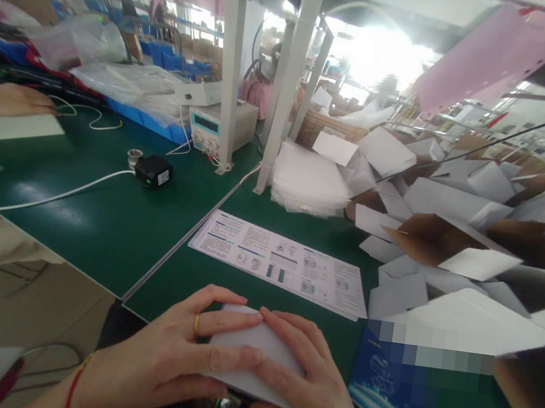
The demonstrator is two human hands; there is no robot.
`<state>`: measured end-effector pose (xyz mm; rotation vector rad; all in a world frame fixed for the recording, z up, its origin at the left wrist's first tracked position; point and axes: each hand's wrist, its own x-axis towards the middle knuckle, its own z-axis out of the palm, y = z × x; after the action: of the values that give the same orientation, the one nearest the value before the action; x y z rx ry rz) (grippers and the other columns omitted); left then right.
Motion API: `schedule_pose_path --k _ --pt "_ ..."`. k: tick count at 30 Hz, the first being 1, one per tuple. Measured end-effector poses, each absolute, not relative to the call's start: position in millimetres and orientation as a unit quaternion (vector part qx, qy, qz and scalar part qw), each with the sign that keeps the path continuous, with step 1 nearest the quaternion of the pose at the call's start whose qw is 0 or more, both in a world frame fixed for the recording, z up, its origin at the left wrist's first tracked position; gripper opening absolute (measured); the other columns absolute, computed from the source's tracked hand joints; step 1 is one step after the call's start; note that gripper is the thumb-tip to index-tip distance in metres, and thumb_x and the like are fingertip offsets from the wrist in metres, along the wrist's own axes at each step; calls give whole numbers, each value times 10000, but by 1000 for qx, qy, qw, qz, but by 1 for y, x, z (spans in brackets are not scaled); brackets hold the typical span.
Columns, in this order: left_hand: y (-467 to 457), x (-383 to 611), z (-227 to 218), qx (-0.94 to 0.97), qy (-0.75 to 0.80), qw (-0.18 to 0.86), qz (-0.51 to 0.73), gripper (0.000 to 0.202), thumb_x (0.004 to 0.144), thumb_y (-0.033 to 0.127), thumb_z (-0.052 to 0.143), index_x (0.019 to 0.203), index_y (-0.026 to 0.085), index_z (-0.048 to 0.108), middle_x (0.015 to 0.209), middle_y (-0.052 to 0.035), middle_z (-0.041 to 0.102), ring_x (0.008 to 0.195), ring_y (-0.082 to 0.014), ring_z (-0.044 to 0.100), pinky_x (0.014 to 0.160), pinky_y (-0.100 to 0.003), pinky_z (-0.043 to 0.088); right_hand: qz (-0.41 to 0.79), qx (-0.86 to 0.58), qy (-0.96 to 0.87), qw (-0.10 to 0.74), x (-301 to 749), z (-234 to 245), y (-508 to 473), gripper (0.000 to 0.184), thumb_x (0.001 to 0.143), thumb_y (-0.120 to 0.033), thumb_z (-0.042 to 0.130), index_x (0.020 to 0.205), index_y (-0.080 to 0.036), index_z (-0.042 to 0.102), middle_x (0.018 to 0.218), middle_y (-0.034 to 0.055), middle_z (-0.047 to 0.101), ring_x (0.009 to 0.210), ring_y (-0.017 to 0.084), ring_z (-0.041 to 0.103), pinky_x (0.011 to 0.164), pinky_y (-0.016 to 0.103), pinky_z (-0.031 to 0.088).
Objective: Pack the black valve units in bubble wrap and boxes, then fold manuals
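At the front edge of the green table (166, 284), both my hands are closed on a flat-topped white piece (264, 343). Whether it is a small box or folded paper I cannot tell, as my fingers cover much of it. My left hand (189, 340), with a ring, grips its left side, the fingers across the top. From the right side, my right hand (305, 369) presses on it, and the fingertips of both hands nearly meet. Just beyond lies a stack of printed instruction sheets (279, 262). Right of my hands is a blue printed booklet (379, 385).
Open white boxes (458, 202) are heaped on the right, beside stacked clear plastic bags (310, 179). A metal post (283, 85) rises behind the sheets. To the left are a black device (153, 171) with a white cable, a power supply (212, 129) and another person's hand (9, 101).
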<state>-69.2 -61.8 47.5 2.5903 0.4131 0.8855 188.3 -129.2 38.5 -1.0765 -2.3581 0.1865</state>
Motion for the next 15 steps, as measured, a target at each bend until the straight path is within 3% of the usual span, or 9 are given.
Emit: schedule_pose_path --k 4,7,10,15 --pt "-65 -70 28 903 136 232 334 310 1082 366 469 1350 321 618 1509 -41 572 1467 -237 424 1201 -441 452 25 -404 -844 353 183 24 -130 354 1098 -439 404 1270 -323 691 1459 69 568 1322 266 506 963 421 604" --pt "-66 -67 16 892 132 236 362 277 1050 389 551 1312 334 621 1422 -44 625 1459 -245 443 1225 -489 420 22 -394 -856 334 183 22 -131 364 1072 -518 459 1280 -311 674 1471 62 566 1367 260 480 989 406 596" --pt "-67 -63 9 881 133 237 388 192 1060 315 543 1221 321 648 1359 -34 647 1447 -225 455 1230 -466 416 8 -390 -855 341 183 22 -130 428 1028 -588 524 1280 -269 658 1458 86 579 1398 264 470 1024 403 580" --pt "-70 -57 7 865 132 240 421 158 1062 257 536 1137 291 671 1319 -29 642 1437 -211 449 1255 -453 376 -40 -384 -844 373 178 15 -130 263 1052 -431 556 1193 -257 692 1322 93 658 1363 272 512 1011 409 588"
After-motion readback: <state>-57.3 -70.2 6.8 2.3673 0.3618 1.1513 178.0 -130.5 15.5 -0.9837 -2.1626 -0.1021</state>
